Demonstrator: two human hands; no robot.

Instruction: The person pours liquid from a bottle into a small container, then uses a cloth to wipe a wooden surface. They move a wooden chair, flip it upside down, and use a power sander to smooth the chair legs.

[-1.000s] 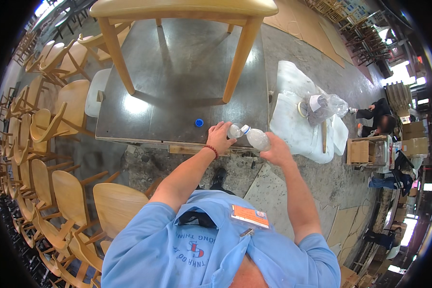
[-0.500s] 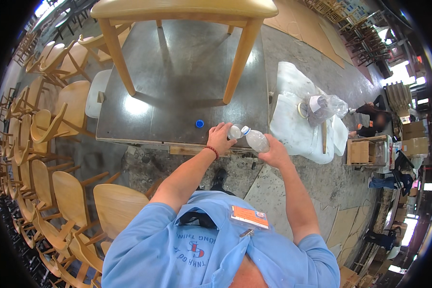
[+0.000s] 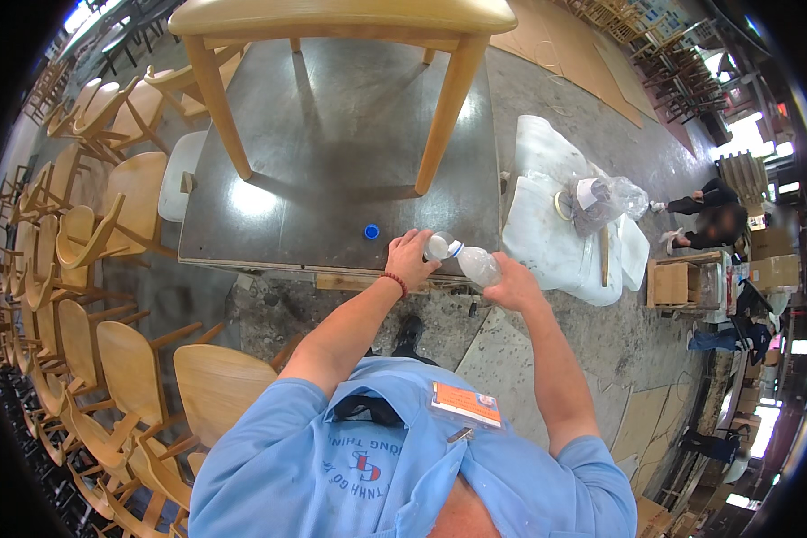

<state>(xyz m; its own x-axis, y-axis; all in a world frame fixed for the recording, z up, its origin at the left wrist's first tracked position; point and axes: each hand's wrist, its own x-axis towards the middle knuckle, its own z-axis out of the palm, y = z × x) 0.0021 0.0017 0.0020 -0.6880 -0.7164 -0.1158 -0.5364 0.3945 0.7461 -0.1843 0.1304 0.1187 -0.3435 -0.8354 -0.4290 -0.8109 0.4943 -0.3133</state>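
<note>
Near the front edge of a dark work table [image 3: 269,235], my left hand [image 3: 410,258] is closed around a small clear round container [image 3: 438,246]. My right hand [image 3: 514,283] grips a clear plastic bottle [image 3: 480,266]. The bottle is tilted to the left, its mouth at the rim of the container; whether liquid flows cannot be made out. On the tabletop, left of my left hand, lies a blue screw cap [image 3: 371,231]. Above it on the same table stands a light wooden chair [image 3: 439,125], its legs resting on the surface.
Many wooden chairs [image 3: 133,359] crowd the floor at my left. To the right, a white-covered surface [image 3: 547,242] carries a plastic-wrapped bundle [image 3: 601,202]. Beyond it, a co-worker [image 3: 722,220] is low down beside a wooden crate [image 3: 677,282]. Cardboard sheets [image 3: 565,45] lie at the back.
The bottle in my right hand has tipped further, bringing its neck down to the container. My left hand has barely moved. The co-worker at the right has shifted posture.
</note>
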